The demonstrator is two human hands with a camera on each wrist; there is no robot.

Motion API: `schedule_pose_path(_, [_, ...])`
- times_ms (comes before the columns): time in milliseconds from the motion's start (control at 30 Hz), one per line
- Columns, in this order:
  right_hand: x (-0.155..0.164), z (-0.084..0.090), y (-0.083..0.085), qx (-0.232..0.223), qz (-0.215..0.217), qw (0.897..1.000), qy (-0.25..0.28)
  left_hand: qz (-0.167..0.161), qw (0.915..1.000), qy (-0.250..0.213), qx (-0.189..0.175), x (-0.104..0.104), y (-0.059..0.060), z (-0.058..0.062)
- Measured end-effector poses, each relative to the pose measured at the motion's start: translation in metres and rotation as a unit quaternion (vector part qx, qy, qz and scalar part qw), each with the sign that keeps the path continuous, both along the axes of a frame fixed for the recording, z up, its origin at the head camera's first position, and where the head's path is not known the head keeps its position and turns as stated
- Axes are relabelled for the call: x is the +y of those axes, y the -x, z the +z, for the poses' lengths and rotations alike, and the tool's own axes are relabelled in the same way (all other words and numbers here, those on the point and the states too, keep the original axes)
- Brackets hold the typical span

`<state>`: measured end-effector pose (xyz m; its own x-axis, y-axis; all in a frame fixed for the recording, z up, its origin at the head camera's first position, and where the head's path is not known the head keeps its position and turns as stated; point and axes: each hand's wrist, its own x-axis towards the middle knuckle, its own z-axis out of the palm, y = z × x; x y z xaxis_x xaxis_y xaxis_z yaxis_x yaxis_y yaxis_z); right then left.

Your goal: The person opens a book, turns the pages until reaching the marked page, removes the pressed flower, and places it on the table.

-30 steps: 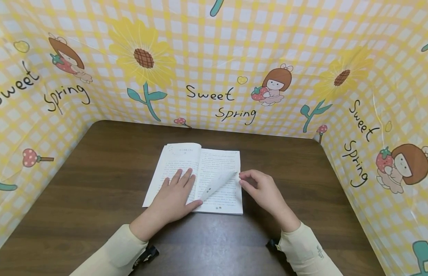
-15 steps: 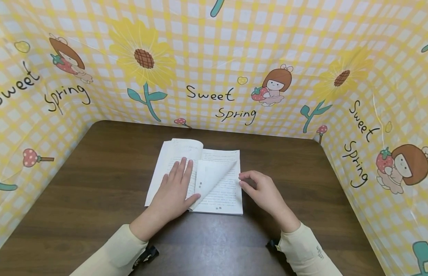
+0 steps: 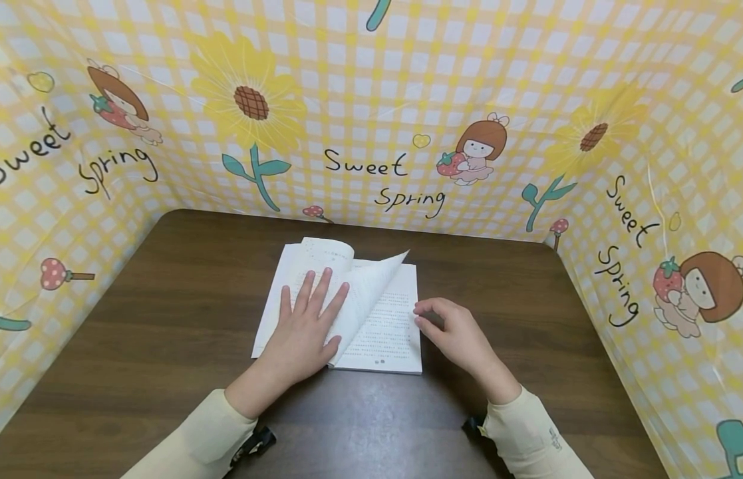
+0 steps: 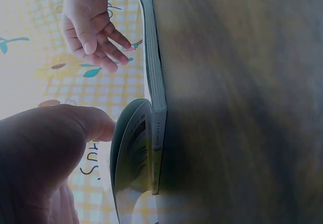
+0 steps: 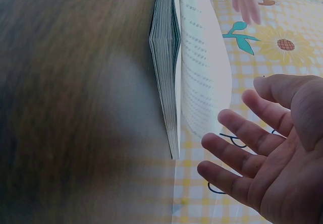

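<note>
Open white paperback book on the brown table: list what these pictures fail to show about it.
- Printed text of the open white paperback book: too small in the head view.
- Left page: partly hidden under the left hand.
- Lifted page: its underside faces away in the head view.
- Both wrist views: edge-on and blurred; the right hand fills one corner.

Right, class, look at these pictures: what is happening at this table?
A person in cream sleeves sits at a dark wooden table with an open book lying flat on it. The left hand lies with straight fingers on the left-hand page, and one page curves up against its fingers, partway through a turn. The right hand is beside the book's right edge, fingers relaxed, holding nothing. A yellow checked screen printed with sunflowers surrounds the table.
</note>
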<state>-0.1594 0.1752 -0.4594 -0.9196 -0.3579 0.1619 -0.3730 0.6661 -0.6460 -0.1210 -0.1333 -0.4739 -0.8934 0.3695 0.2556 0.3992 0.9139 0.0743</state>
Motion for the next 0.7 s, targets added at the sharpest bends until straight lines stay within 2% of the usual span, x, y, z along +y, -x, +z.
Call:
schedule_pose_path(233, [0.0001,-0.0003,-0.0004,0.002,0.004,1.000,-0.002,-0.039,0.9988,0.027,-0.010,-0.0008,-0.0003,0.0003])
schedule_pose_path(700, [0.0007,-0.0038,0.0004,0.003,0.014,1.000,-0.009,-0.085,0.9948,0.043,-0.035,-0.0011,-0.0004,-0.0019])
